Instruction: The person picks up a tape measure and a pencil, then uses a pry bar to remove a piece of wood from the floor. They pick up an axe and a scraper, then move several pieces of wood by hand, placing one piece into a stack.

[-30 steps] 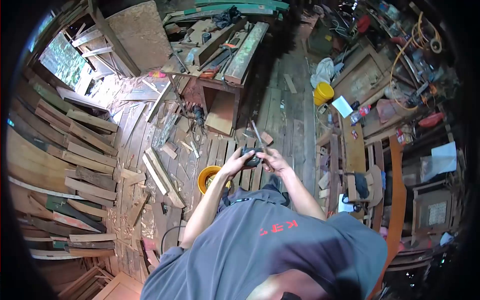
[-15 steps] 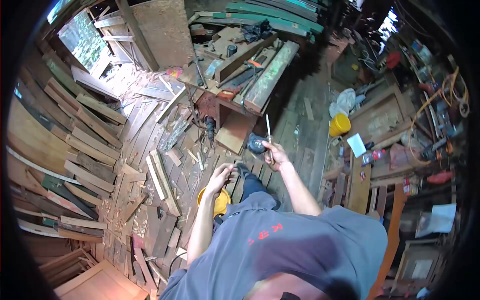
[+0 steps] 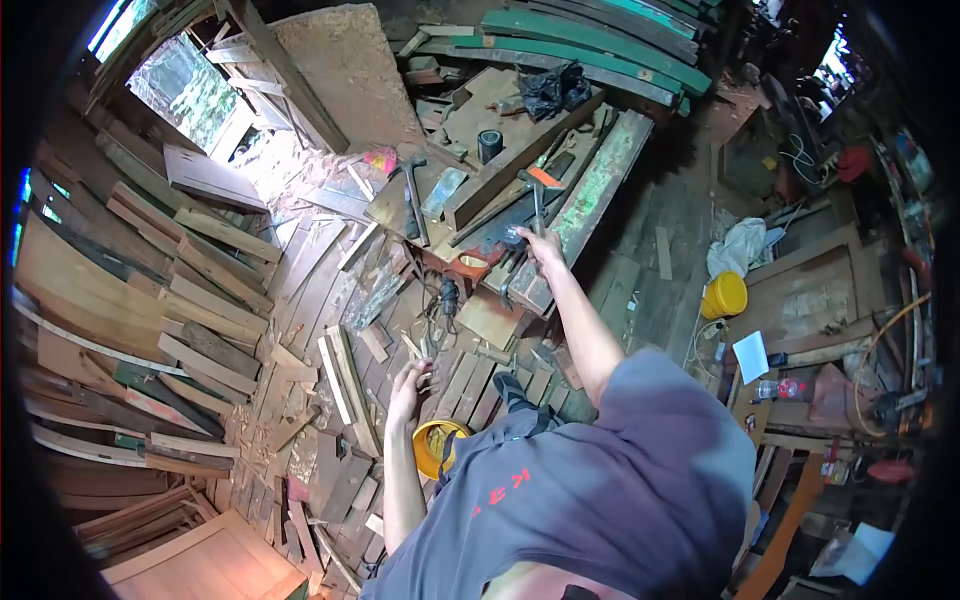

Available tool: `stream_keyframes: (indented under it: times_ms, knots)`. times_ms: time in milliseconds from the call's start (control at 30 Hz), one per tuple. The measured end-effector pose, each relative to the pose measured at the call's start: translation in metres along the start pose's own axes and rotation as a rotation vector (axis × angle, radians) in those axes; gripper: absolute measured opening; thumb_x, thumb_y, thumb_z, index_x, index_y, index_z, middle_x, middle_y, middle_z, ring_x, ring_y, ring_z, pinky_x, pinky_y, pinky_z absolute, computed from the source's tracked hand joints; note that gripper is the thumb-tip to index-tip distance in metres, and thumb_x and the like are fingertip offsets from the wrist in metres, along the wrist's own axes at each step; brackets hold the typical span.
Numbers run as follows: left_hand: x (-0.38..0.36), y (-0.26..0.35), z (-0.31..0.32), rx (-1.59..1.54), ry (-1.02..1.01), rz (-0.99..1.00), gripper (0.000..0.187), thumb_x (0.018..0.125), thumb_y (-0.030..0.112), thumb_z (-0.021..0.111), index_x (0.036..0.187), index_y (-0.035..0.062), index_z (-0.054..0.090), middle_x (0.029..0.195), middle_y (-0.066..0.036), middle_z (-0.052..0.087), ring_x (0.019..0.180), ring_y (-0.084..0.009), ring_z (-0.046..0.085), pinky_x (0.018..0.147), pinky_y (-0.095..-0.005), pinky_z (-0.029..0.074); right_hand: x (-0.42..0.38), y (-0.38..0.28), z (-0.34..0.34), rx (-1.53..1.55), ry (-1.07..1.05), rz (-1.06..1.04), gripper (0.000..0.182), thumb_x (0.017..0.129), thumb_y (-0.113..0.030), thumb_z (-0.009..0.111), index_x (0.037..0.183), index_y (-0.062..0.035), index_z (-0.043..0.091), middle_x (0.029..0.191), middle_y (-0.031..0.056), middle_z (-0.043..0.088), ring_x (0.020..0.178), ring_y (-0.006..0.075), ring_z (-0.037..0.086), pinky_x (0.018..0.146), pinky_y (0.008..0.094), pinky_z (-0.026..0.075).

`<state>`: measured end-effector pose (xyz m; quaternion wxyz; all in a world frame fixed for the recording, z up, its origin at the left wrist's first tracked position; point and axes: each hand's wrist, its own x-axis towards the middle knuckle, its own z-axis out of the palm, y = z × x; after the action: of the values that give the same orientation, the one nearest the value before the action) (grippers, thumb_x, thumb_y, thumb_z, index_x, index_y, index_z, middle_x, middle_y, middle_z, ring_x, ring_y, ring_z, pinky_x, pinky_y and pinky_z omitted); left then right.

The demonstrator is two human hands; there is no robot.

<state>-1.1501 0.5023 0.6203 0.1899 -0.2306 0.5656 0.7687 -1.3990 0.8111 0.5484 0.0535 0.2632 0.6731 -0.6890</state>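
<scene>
My right hand (image 3: 543, 252) reaches over the cluttered workbench (image 3: 610, 170), fingers curled closed at its near edge. A slender shaft rises from the fingertips and overlaps an orange-marked tool (image 3: 544, 178) in this view. What the fingers grip I cannot tell. Left of them lie an orange-handled tool (image 3: 475, 263) and a hammer (image 3: 414, 205) with a dark handle. My left hand (image 3: 406, 392) hangs over the floor with loosely bent fingers apart and nothing visible in it. Just below it stands a yellow bucket (image 3: 440, 447), beside my leg.
Planks (image 3: 215, 255) lean along the left wall. Offcuts and shavings litter the floor (image 3: 300, 340), with two long battens (image 3: 350, 390) among them. Green boards (image 3: 590, 45) are stacked behind the bench. On the right are another yellow bucket (image 3: 724, 296), a white sheet (image 3: 750, 357) and a bottle (image 3: 780, 388).
My right hand has moved forward from above the floor to the bench; the dark rounded object and slender tool it held no longer show clearly. My left hand stays low, fingers still loosely bent.
</scene>
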Motion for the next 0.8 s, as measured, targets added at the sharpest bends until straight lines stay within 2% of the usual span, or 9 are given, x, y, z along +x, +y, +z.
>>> stream_keyframes:
  times_ms: [33,233,433,533,567,667,700,800]
  knots:
    - [0.005,0.005,0.002,-0.028,0.027,-0.002,0.028,0.092,0.028,0.049,0.108,0.0057,0.055,0.1,-0.005,0.057,0.084,-0.0148,0.057,0.073,-0.0296,0.046,0.019,0.004,0.01,0.057,-0.012,-0.013,0.034,0.071,-0.027,0.076,0.067,-0.0106,0.046,0.052,-0.002,0.044,0.036,0.0079,0.039,0.032,0.0234,0.029]
    - [0.02,0.002,0.002,-0.07,0.124,-0.025,0.029,0.092,0.028,0.049,0.109,0.0048,0.055,0.099,-0.006,0.058,0.085,-0.0165,0.058,0.073,-0.0296,0.046,0.089,0.024,0.058,-0.009,-0.028,0.059,0.034,0.069,-0.028,0.078,0.068,-0.006,0.051,0.053,0.0038,0.05,0.036,0.0128,0.044,0.031,0.0263,0.033]
    - [0.025,0.001,0.011,-0.14,0.194,-0.05,0.029,0.092,0.027,0.049,0.109,0.0042,0.055,0.099,-0.007,0.058,0.084,-0.0177,0.059,0.073,-0.0296,0.046,0.099,0.042,0.073,0.025,-0.078,0.138,0.034,0.073,-0.03,0.076,0.074,-0.0039,0.054,0.057,0.008,0.055,0.036,0.0131,0.045,0.03,0.0255,0.033]
    - [0.027,0.005,0.02,-0.135,0.2,-0.051,0.029,0.092,0.028,0.049,0.108,0.004,0.055,0.1,-0.007,0.057,0.085,-0.0183,0.058,0.074,-0.0299,0.046,0.096,0.042,0.074,0.046,-0.04,0.202,0.029,0.077,-0.026,0.072,0.077,-0.0017,0.056,0.057,0.0085,0.058,0.037,0.0144,0.049,0.031,0.0279,0.034]
    - [0.029,0.004,0.02,-0.136,0.196,-0.05,0.029,0.092,0.028,0.05,0.107,0.0042,0.055,0.1,-0.007,0.057,0.085,-0.0184,0.058,0.074,-0.03,0.046,0.094,0.04,0.072,-0.031,-0.066,0.218,0.029,0.082,-0.028,0.066,0.079,-0.0009,0.056,0.058,0.0087,0.058,0.039,0.0144,0.05,0.032,0.0278,0.035]
    - [0.032,0.003,0.022,-0.132,0.196,-0.055,0.028,0.092,0.028,0.05,0.107,0.0051,0.056,0.1,-0.007,0.058,0.084,-0.0177,0.058,0.073,-0.0293,0.046,0.101,0.049,0.071,0.019,0.025,0.295,0.032,0.086,-0.031,0.06,0.079,0.0,0.056,0.058,0.0082,0.058,0.04,0.0146,0.05,0.032,0.0281,0.036]
    - [0.034,0.004,0.023,-0.132,0.197,-0.053,0.027,0.092,0.027,0.049,0.106,0.005,0.056,0.099,-0.007,0.059,0.083,-0.0167,0.058,0.072,-0.0282,0.046,0.099,0.046,0.066,-0.027,0.017,0.299,0.036,0.089,-0.033,0.054,0.077,0.0005,0.055,0.057,0.0078,0.057,0.039,0.0153,0.051,0.032,0.0291,0.036]
    - [0.039,0.008,0.027,-0.126,0.187,-0.047,0.027,0.092,0.027,0.049,0.106,0.0052,0.056,0.098,-0.006,0.059,0.082,-0.0149,0.058,0.072,-0.0269,0.046,0.102,0.049,0.064,0.168,0.135,0.274,0.034,0.09,-0.03,0.051,0.074,-0.0001,0.054,0.056,0.0078,0.055,0.039,0.0163,0.051,0.033,0.0294,0.039]
